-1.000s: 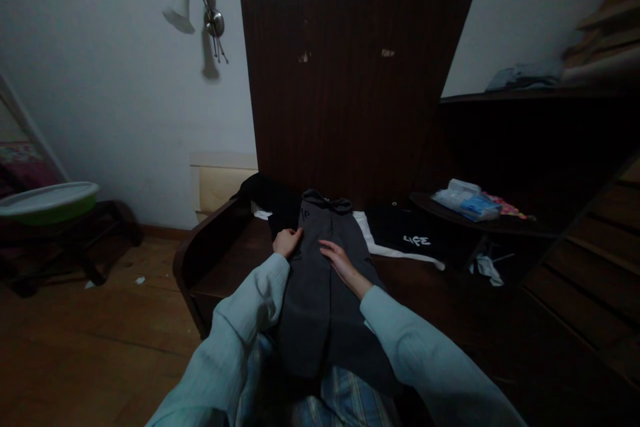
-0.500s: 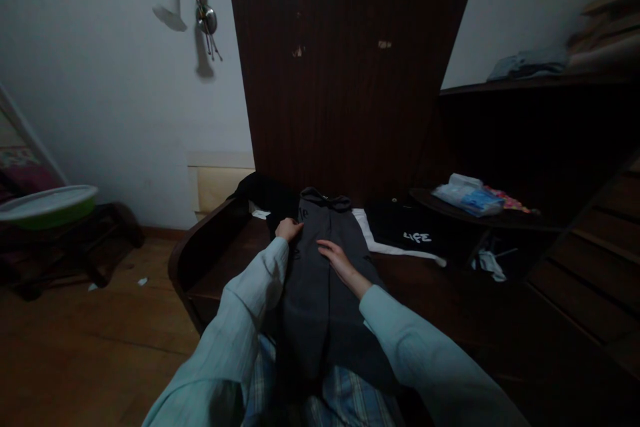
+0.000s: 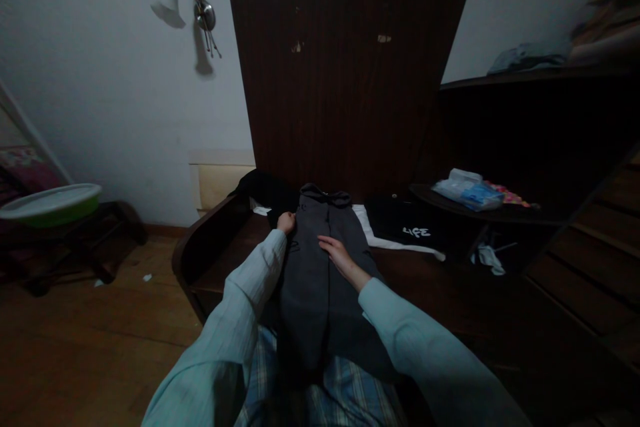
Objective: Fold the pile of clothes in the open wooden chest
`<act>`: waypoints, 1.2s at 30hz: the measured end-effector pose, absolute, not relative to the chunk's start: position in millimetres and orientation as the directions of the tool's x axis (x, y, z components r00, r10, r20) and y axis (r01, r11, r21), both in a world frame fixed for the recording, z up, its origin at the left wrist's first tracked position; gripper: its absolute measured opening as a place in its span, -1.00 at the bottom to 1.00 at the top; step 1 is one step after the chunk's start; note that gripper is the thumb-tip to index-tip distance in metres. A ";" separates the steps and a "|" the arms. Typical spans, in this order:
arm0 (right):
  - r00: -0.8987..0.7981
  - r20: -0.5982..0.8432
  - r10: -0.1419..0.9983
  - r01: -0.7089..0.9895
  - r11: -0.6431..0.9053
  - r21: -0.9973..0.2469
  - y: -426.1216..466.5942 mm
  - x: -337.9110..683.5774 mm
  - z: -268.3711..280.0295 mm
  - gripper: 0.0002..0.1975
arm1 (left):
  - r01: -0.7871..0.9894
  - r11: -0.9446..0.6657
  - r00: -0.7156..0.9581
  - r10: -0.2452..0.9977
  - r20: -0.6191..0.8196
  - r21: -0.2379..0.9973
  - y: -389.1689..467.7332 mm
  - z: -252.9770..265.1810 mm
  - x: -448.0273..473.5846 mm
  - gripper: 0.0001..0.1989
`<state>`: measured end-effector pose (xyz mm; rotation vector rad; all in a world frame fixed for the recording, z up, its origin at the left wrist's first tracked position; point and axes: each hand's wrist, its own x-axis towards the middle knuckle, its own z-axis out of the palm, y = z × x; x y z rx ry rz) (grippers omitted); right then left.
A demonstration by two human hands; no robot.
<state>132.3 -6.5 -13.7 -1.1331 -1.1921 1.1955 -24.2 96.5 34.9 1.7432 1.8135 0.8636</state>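
Observation:
A dark grey garment point(image 3: 313, 280) lies lengthwise on a dark wooden surface point(image 3: 230, 267), folded narrow, its collar end toward the upright wooden board point(image 3: 350, 67). My left hand point(image 3: 286, 222) grips the garment's left edge near the top, fingers curled on the fabric. Flat on the middle of the garment rests my right hand point(image 3: 336, 255), palm down with fingers extended. Both arms wear pale long sleeves.
A black cloth with white "LIFE" lettering point(image 3: 407, 227) lies to the right over a white cloth point(image 3: 380, 243). A side shelf holds blue-and-white packets point(image 3: 467, 190). A wall lamp point(image 3: 187, 3) hangs at upper left. A green-rimmed basin point(image 3: 50, 203) sits on a stand at the left. Checked fabric point(image 3: 320, 397) lies below.
My left hand has slid a little farther up the garment's left edge toward the collar. My right hand has stayed flat on the middle.

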 end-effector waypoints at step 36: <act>-0.287 0.063 0.956 0.210 0.127 -0.969 -25.8 129.0 12.7 -0.83 | 0.443 -0.372 0.321 0.915 0.243 0.816 -30.4 -1.1 -72.2 -0.73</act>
